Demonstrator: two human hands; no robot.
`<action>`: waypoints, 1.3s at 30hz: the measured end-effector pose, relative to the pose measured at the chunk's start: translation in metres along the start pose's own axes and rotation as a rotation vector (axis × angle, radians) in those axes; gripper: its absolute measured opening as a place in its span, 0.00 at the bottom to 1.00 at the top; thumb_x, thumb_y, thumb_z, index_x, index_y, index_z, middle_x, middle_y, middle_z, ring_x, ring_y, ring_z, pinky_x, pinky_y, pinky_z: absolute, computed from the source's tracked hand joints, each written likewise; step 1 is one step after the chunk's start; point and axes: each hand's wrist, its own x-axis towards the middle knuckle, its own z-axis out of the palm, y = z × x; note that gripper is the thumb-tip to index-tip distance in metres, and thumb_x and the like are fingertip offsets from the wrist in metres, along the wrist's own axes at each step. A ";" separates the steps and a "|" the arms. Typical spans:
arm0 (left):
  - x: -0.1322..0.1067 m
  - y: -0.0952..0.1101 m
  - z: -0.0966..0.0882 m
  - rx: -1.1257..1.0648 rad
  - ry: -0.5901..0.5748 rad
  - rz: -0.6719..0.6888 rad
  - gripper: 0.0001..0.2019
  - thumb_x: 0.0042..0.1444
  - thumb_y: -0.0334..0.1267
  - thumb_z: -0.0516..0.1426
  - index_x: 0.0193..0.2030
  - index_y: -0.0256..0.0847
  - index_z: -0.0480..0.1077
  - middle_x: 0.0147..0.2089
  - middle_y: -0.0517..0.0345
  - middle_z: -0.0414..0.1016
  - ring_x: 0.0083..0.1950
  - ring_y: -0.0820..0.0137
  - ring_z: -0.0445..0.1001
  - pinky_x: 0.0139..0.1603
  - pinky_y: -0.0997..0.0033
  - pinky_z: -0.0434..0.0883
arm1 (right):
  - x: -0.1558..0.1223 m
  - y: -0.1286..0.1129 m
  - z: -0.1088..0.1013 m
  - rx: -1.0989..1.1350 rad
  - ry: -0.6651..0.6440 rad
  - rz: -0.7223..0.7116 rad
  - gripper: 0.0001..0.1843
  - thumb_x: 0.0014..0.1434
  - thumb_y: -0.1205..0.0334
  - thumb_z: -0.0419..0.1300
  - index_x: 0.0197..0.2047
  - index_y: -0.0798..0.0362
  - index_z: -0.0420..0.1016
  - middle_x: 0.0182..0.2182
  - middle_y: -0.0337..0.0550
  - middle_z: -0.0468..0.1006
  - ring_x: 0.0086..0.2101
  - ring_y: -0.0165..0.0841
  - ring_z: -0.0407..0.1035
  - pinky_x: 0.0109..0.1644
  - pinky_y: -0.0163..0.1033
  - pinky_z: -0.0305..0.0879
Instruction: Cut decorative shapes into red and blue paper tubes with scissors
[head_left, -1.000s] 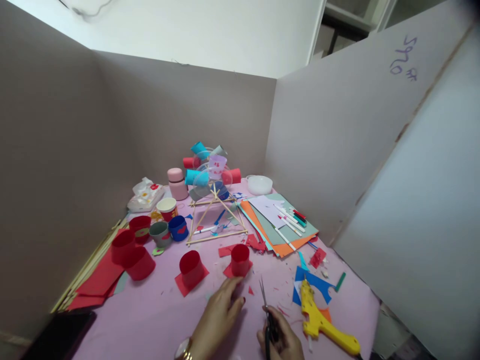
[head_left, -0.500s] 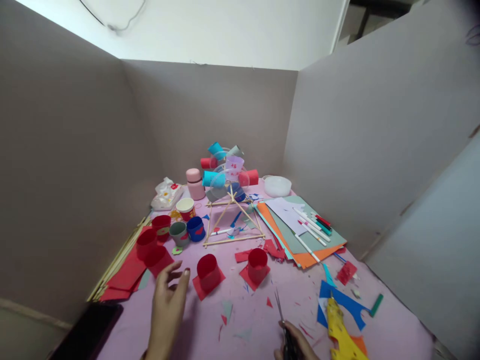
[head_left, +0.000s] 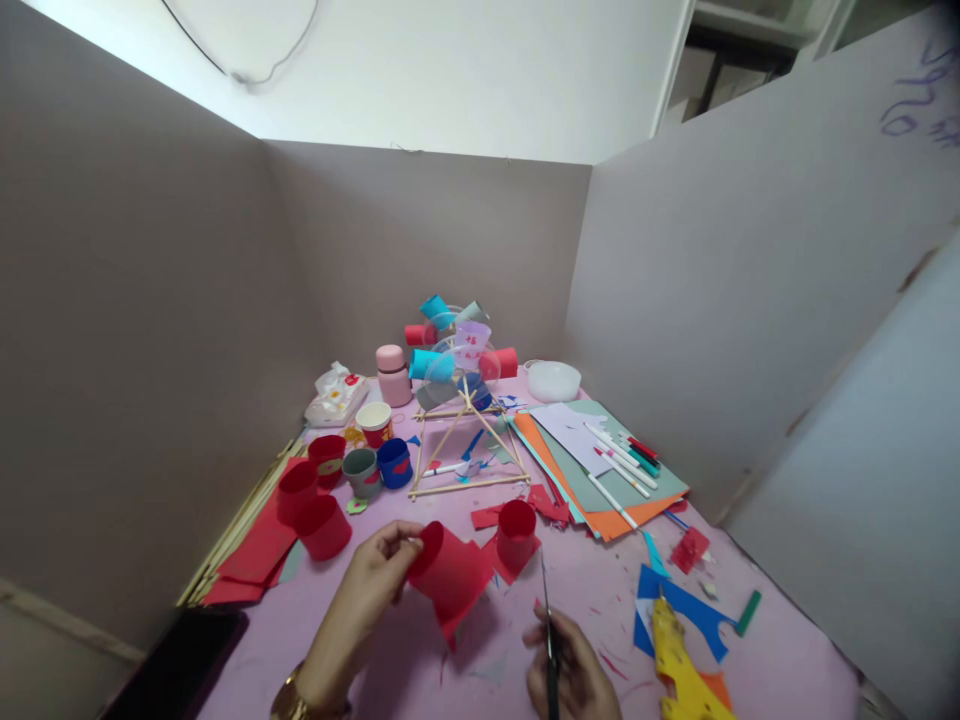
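Note:
My left hand (head_left: 386, 565) pinches the rim of a red paper cup (head_left: 454, 570), tilted on its side above the table, with a square red paper base on its far end. In my right hand (head_left: 570, 665) is a pair of scissors (head_left: 551, 640), blades pointing up and away from me. Just beyond the scissors, another red paper cup (head_left: 516, 535) stands upright on a red paper square. Several more red cups (head_left: 322, 528) stand to the left, beside a grey cup (head_left: 363, 473) and a blue cup (head_left: 394, 464) with red hearts.
A stick frame (head_left: 469, 485) carrying a wheel of coloured paper tubes stands at the back middle. Paper sheets (head_left: 540, 450) with marker pens lie at right. A yellow glue gun (head_left: 679, 655) rests at front right, a dark phone (head_left: 180, 660) at front left. Paper scraps are scattered about.
My left hand has moved right, taken hold of the red cup, lifted it and tipped it over. My right hand has shifted slightly left and up with the scissors.

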 end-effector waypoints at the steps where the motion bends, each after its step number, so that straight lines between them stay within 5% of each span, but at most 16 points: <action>1: -0.005 0.001 0.004 -0.062 -0.022 -0.017 0.10 0.50 0.43 0.56 0.34 0.38 0.71 0.20 0.68 0.66 0.18 0.77 0.62 0.18 0.77 0.57 | 0.006 -0.009 0.011 0.056 -0.013 -0.013 0.30 0.40 0.46 0.71 0.45 0.47 0.70 0.39 0.47 0.74 0.33 0.39 0.70 0.29 0.37 0.66; 5: -0.015 0.002 0.023 -0.222 -0.054 -0.066 0.14 0.47 0.46 0.56 0.37 0.38 0.69 0.19 0.69 0.65 0.15 0.80 0.56 0.17 0.79 0.55 | 0.027 -0.036 0.046 0.133 -0.058 -0.072 0.36 0.43 0.39 0.67 0.51 0.47 0.64 0.44 0.48 0.73 0.41 0.41 0.70 0.38 0.40 0.69; 11: -0.011 -0.006 0.037 -0.247 -0.039 -0.007 0.17 0.50 0.49 0.56 0.41 0.39 0.67 0.24 0.64 0.69 0.19 0.74 0.63 0.18 0.75 0.60 | 0.031 -0.050 0.061 0.279 -0.034 -0.108 0.28 0.48 0.45 0.67 0.49 0.48 0.69 0.42 0.42 0.76 0.39 0.37 0.71 0.43 0.38 0.68; 15: -0.010 -0.012 0.028 -0.189 0.089 0.173 0.20 0.47 0.53 0.59 0.44 0.46 0.68 0.44 0.55 0.71 0.44 0.62 0.70 0.42 0.64 0.68 | 0.034 -0.057 0.055 0.302 -0.037 -0.090 0.24 0.51 0.47 0.66 0.48 0.49 0.70 0.45 0.45 0.76 0.43 0.40 0.71 0.47 0.41 0.67; 18: -0.011 -0.015 0.021 -0.045 0.015 0.383 0.16 0.39 0.46 0.66 0.38 0.48 0.76 0.47 0.53 0.75 0.53 0.56 0.66 0.55 0.59 0.62 | 0.038 -0.060 0.050 0.279 -0.034 -0.096 0.24 0.51 0.47 0.66 0.49 0.49 0.70 0.46 0.46 0.76 0.47 0.41 0.70 0.51 0.43 0.65; 23: -0.012 -0.015 0.020 0.291 -0.075 0.797 0.03 0.51 0.35 0.62 0.33 0.48 0.76 0.37 0.56 0.80 0.46 0.61 0.71 0.47 0.65 0.69 | 0.038 -0.060 0.052 0.236 -0.022 -0.096 0.25 0.52 0.47 0.65 0.49 0.50 0.71 0.46 0.46 0.76 0.45 0.41 0.70 0.50 0.42 0.66; 29: -0.013 -0.010 0.021 0.353 -0.089 0.846 0.07 0.55 0.38 0.59 0.26 0.44 0.72 0.29 0.58 0.79 0.40 0.65 0.74 0.41 0.70 0.71 | 0.034 -0.058 0.054 0.169 -0.087 -0.121 0.25 0.53 0.47 0.64 0.50 0.50 0.68 0.44 0.45 0.75 0.41 0.38 0.71 0.45 0.38 0.67; 39: -0.022 -0.008 0.018 0.471 -0.151 0.888 0.04 0.54 0.38 0.60 0.31 0.45 0.76 0.34 0.55 0.79 0.40 0.63 0.73 0.40 0.67 0.71 | 0.028 -0.063 0.054 0.038 -0.106 -0.135 0.26 0.54 0.41 0.61 0.50 0.49 0.68 0.43 0.44 0.75 0.39 0.35 0.69 0.43 0.36 0.66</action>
